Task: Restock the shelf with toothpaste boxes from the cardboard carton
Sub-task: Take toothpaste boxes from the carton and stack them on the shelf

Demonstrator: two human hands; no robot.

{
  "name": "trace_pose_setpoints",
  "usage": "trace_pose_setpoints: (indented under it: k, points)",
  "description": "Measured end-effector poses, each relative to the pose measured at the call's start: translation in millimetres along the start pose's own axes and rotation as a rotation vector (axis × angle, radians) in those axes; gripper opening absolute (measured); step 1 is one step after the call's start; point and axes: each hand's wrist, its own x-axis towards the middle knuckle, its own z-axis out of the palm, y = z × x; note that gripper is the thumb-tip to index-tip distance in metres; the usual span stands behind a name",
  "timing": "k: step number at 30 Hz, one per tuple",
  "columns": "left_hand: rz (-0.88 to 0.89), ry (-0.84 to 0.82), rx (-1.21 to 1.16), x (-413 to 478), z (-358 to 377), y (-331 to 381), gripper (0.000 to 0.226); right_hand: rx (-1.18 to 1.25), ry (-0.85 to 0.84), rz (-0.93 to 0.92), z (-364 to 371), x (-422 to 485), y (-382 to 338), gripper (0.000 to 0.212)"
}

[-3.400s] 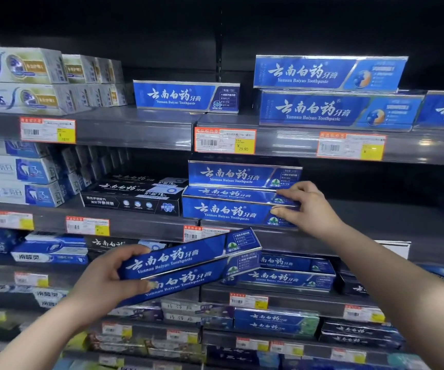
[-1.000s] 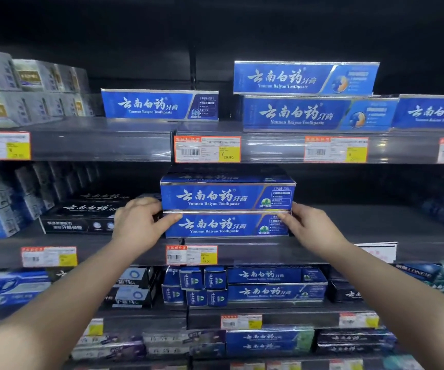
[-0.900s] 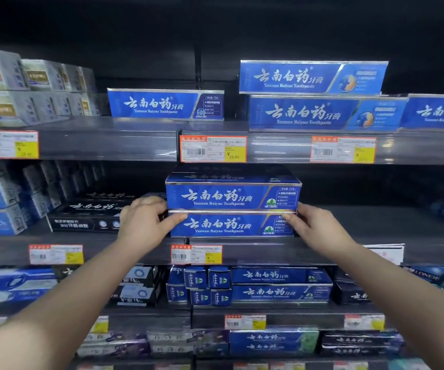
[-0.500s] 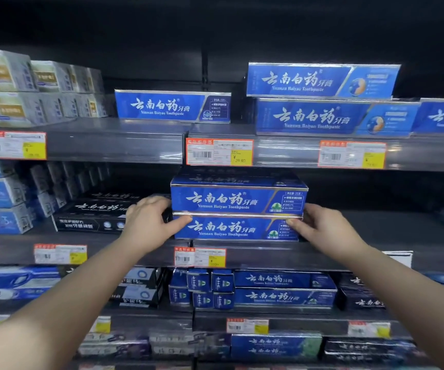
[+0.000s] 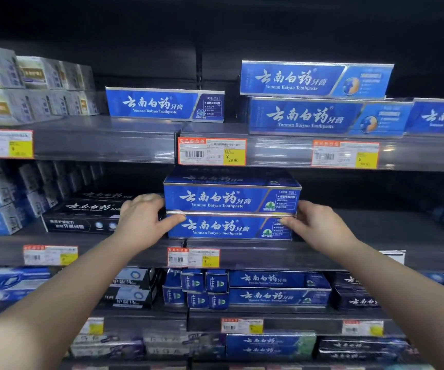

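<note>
- Step in hand, my read: squaring up the toothpaste boxes (image 5: 229, 213), a stack of two, on the middle shelf (image 5: 269, 253). The stack sits at the shelf's front edge, about mid-length, long faces out.
- Left hand (image 5: 143, 217) grips the stack's left end. The thumb lies across the front at the seam between the boxes and the fingers (image 5: 148, 199) curl round the end.
- Right hand (image 5: 317, 225) grips the right end, thumb on the lower box's front and fingers wrapped behind the end.
- Next move calls for letting go of both ends at once, so the top box does not skew off the lower one. Then back to the carton for more; the carton is not in view.
- Counts:
- Boxes between the hands: two from the front; I cannot tell whether another row sits behind.
- Blue boxes (image 5: 165, 104) on the upper shelf (image 5: 103, 145): four. One is single, two are stacked, and one is cut off at the right.
- Black boxes (image 5: 82, 225) just left of the stack: at least two.
- Price tags (image 5: 211, 151) on the upper shelf's front edge: four.
</note>
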Motion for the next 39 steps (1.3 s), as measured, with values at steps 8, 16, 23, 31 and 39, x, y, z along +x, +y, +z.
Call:
trace_pose_setpoints:
  k: [8,16,23,31,39]
  points:
    - [-0.114,-0.005,0.077,-5.1,-1.3,10.9,0.047,0.092,-0.019,0.026,1.1,-5.1,2.1,0.039]
    - [-0.192,0.034,0.107,-23.1,-5.5,19.5,0.063,0.006,-0.067,0.062,-9.5,-26.0,-2.6,0.041]
    - [-0.190,-0.042,0.114,-9.9,-9.2,23.2,0.052,-0.010,-0.029,0.126,-4.2,-11.1,-18.1,0.034]
    - [-0.168,0.019,0.112,-8.1,-3.0,18.6,0.050,-0.034,0.054,0.132,6.1,-9.2,-11.0,0.032]
    - [-0.171,-0.013,0.120,5.6,0.1,17.5,0.051,-0.015,0.075,0.135,11.7,2.5,-7.2,0.031]
